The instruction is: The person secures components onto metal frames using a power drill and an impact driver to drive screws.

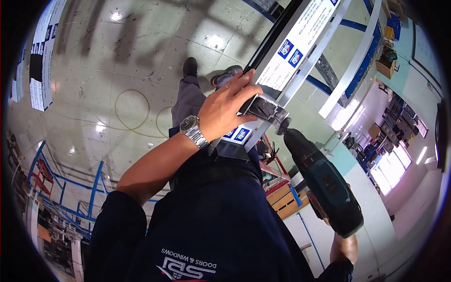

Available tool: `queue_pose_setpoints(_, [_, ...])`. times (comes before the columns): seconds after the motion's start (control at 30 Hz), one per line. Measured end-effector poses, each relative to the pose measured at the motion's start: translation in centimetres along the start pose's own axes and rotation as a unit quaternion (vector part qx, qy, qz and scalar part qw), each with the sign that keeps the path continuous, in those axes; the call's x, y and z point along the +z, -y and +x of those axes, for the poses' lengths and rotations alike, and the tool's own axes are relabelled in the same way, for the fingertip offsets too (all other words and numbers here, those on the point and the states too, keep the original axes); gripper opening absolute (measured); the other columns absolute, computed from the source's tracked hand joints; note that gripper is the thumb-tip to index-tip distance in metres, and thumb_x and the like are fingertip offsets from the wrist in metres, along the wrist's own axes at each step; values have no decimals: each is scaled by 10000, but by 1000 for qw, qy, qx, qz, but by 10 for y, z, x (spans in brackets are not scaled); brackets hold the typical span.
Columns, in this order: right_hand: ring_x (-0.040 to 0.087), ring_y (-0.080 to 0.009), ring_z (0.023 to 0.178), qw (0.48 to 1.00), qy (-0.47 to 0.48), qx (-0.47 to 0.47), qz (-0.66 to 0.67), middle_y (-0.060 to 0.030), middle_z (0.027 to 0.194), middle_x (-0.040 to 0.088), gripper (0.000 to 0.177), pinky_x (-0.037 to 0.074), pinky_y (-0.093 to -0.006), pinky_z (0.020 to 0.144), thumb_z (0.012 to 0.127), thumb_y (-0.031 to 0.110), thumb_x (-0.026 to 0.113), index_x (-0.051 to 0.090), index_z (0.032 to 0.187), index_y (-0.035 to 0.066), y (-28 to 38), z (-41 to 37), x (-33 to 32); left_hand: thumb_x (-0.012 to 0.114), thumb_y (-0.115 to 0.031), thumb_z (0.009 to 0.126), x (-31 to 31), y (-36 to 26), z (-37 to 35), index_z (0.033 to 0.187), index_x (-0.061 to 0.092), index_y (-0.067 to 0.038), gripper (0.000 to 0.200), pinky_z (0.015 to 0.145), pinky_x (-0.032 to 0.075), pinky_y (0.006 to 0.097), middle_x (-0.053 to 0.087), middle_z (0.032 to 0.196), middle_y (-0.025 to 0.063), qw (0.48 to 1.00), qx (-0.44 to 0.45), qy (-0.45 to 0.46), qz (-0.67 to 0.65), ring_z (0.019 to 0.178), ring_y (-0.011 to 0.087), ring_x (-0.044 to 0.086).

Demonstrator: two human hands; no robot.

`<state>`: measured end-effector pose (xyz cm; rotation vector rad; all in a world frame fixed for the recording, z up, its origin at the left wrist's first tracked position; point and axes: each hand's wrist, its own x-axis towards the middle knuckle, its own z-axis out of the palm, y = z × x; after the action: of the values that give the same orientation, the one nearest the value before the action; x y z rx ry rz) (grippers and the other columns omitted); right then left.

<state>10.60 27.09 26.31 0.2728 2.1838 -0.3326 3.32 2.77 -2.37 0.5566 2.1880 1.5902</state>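
Note:
My left hand [230, 101], with a steel watch on its wrist, grips a short dark hollow profile piece [264, 109]. Thumb and fingers press the piece against a long aluminium profile [300, 51] covered in printed white film. My right hand [321, 207] is closed round the handle of a cordless drill [322, 181], whose body hides most of the fingers. The drill's front end points up and left, and its tip is right at the round end of the dark piece. A cut end [233, 151] of the film-covered profile lies close to my waist.
Blue frame bars [354, 24] pass under the long profile at the upper right. Film-wrapped profiles [42, 61] stand at the far left. A thin hose [131, 110] loops over the tiled floor, and a blue rack [77, 183] is at lower left.

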Motion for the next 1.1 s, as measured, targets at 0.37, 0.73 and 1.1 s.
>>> queue_pose_setpoints(0.37, [700, -229, 903, 998, 3, -43, 48, -122, 1035, 719, 399, 531, -338, 819, 838, 106, 749, 675, 1221, 22, -1, 0, 22, 863, -255, 700, 1, 0, -1, 1266, 530, -211, 658, 1027, 500, 470, 448, 1528, 135, 1000, 2, -9, 5, 1372, 403, 466])
queue_pose_setpoints(0.73, [711, -194, 836, 993, -36, -100, 60, -132, 992, 714, 380, 546, -304, 758, 820, 32, 698, 662, 1194, -22, 10, 30, 36, 856, -246, 711, 0, 1, 0, 1261, 535, -198, 639, 1045, 483, 471, 452, 1522, 148, 1000, 9, -10, -11, 1378, 417, 452])
queue_pose_setpoints(1.1, [681, -206, 686, 982, 24, -51, 182, -107, 813, 645, 312, 517, -318, 629, 768, 49, 730, 673, 1065, -30, 13, 54, 26, 877, -126, 663, -1, -3, 1, 1218, 586, -147, 627, 1047, 486, 461, 476, 1506, 169, 999, -1, -17, -28, 1380, 407, 458])
